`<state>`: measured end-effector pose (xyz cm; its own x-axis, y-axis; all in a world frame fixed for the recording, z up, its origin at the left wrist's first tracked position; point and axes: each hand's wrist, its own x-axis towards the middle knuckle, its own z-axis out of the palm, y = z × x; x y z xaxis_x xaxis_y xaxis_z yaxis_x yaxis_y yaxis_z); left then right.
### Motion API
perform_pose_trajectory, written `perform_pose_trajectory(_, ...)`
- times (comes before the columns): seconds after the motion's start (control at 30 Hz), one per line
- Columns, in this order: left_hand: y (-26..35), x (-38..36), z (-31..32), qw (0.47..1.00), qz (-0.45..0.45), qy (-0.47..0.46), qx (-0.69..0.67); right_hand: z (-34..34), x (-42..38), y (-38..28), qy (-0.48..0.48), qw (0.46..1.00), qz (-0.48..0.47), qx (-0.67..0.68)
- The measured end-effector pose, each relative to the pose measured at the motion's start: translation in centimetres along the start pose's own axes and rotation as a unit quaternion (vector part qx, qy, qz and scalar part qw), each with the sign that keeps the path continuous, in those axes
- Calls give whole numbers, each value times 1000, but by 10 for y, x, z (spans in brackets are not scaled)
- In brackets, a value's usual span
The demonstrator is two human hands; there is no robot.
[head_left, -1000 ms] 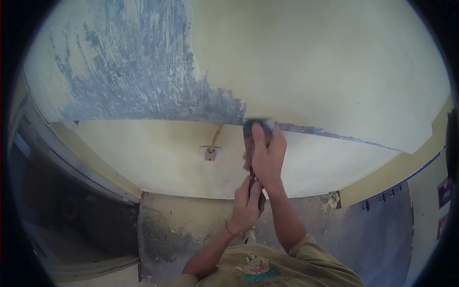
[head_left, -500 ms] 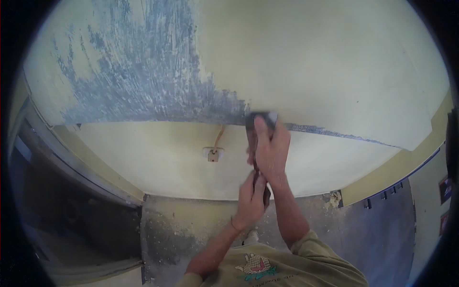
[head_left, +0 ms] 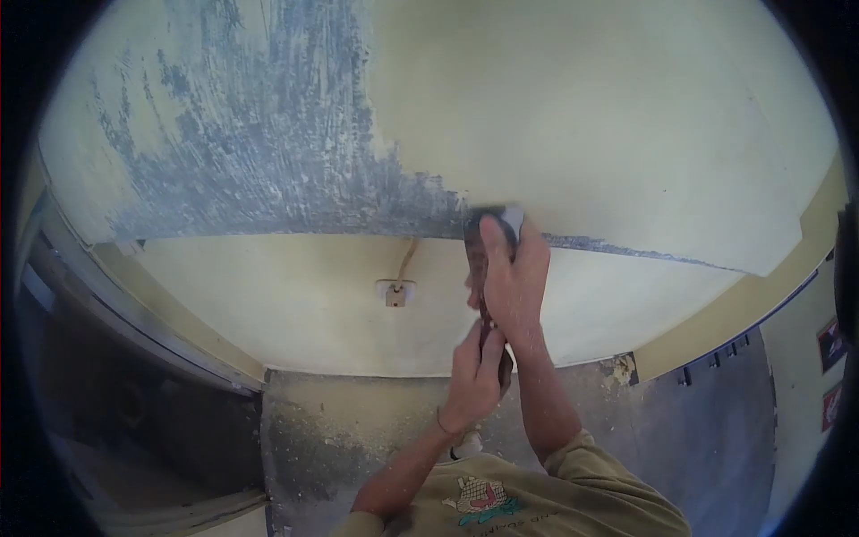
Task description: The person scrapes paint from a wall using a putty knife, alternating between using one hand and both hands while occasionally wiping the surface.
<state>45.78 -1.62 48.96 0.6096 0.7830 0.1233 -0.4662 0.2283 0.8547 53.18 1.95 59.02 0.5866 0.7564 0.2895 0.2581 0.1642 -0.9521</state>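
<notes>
The scraper (head_left: pixel 473 236) had edged upward beside the grey patch (head_left: pixel 286 170), so it met cream coating (head_left: pixel 582 134); the right hand (head_left: pixel 516 291) clasped it near the blade, the left hand (head_left: pixel 473 383) apparently curled round its handle.

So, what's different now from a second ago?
The scraper has shifted slightly up from the lower edge of the partly stripped surface, and the right hand and left hand moved with it. Nothing was newly grasped or let go. Both hands still hold the scraper, right above left; the grey patch looks the same, and the wall outlet stayed put.
</notes>
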Motion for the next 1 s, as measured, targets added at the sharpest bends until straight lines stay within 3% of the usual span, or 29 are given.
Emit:
perform_pose_trajectory(0.5,-2,-2,6,1000,10,-8,-13,-3,-1,-4,14,1000,15,-8)
perform_pose_trajectory(0.67,0,-2,8,999,40,13,-11,2,-1,2,40,999,-36,1)
perform_pose_trajectory(0.73,12,6,3,999,28,-39,5,-1,7,-11,7,1000,-5,-6)
perform_pose_trajectory(0.83,-6,-7,9,1000,-3,12,-18,-2,-7,-1,16,1000,-9,-3)
perform_pose_trajectory(1.0,-14,-6,6,1000,1,-23,-12,-7,-2,2,4,1000,11,-12)
